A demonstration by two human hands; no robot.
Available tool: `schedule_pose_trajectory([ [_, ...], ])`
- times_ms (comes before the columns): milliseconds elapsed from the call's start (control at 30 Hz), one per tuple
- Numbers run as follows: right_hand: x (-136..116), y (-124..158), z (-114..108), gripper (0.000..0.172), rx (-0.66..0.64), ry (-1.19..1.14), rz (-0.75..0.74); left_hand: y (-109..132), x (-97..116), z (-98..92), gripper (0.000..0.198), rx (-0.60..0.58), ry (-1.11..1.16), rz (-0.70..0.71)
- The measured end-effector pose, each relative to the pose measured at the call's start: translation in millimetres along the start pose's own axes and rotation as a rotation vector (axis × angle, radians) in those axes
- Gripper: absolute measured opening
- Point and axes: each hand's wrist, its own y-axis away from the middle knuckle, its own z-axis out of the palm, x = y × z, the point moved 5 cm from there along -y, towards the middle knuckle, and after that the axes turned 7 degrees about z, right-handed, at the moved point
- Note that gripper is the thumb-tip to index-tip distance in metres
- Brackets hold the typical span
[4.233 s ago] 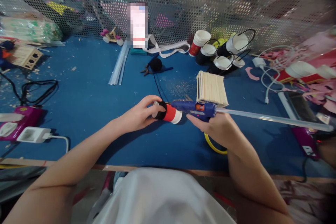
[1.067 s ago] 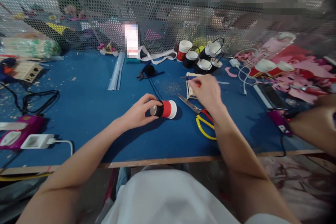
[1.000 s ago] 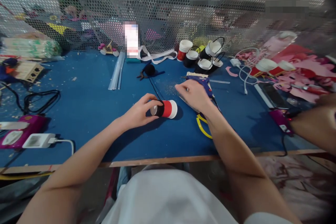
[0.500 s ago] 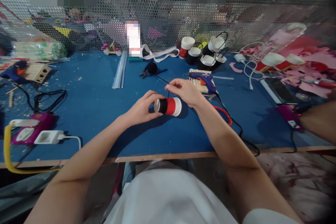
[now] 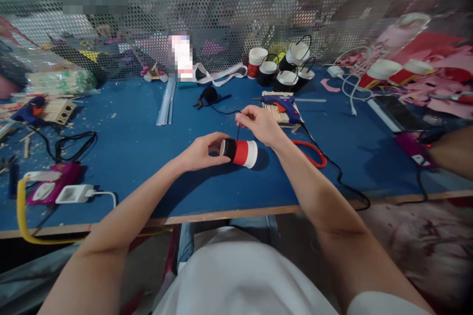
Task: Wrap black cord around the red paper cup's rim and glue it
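Observation:
A paper cup (image 5: 247, 153) lies on its side just above the blue table, red and white at its mouth end, with black cord wound round its base half. My left hand (image 5: 205, 151) is closed on the base end, thumb below and fingers above. Between the thumb and fingers of my right hand (image 5: 256, 122) is pinched the black cord (image 5: 238, 134), which runs taut up from the cup. Beyond that hand the cord trails back to a black ball of cord (image 5: 210, 94), which lies by a pair of dark pliers (image 5: 199, 103).
A blue glue gun (image 5: 286, 106) rests on wooden sticks right of my right hand. Several cord-wrapped cups (image 5: 287, 80) with handles stand behind it. Clear glue sticks (image 5: 167, 102) lie at left. Purple power sockets (image 5: 59, 184) sit at both sides. Another person's arm (image 5: 454, 150) reaches in at right.
The view has shifted slightly. The cup has rolled a little in my left hand, while my right hand still pinches the cord above it. The cord toward the ball hangs slacker.

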Motion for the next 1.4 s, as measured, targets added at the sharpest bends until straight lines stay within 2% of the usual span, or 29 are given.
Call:
schedule_pose_trajectory([
  [167, 3, 2, 1, 0.022, -0.025, 0.055, -0.007, -1, 5, 0.4, 0.054, -0.036, -0.067, 0.038],
  [467, 8, 4, 4, 0.021, -0.037, 0.165, -0.001, -8, 4, 9.1, 0.049, -0.006, -0.072, 0.182],
  [567, 9, 3, 5, 0.021, -0.025, 0.227, -0.005, -12, -1, 10.9, 0.047, 0.024, -0.045, 0.17],
  [700, 12, 2, 5, 0.022, -0.008, 0.285, 0.002, -16, -7, 13.0, 0.032, 0.052, 0.016, 0.137],
  [900, 9, 5, 9, 0.022, -0.001, 0.334, 0.0, -11, -11, 14.4, 0.042, 0.138, 0.082, 0.131],
  [1000, 7, 7, 12, 0.022, 0.011, 0.365, -0.013, -6, -12, 12.3, 0.046, 0.139, 0.036, 0.12],
  [1400, 7, 9, 19, 0.021, -0.009, 0.379, -0.028, 0, -4, 7.2, 0.044, 0.08, -0.19, 0.121],
])
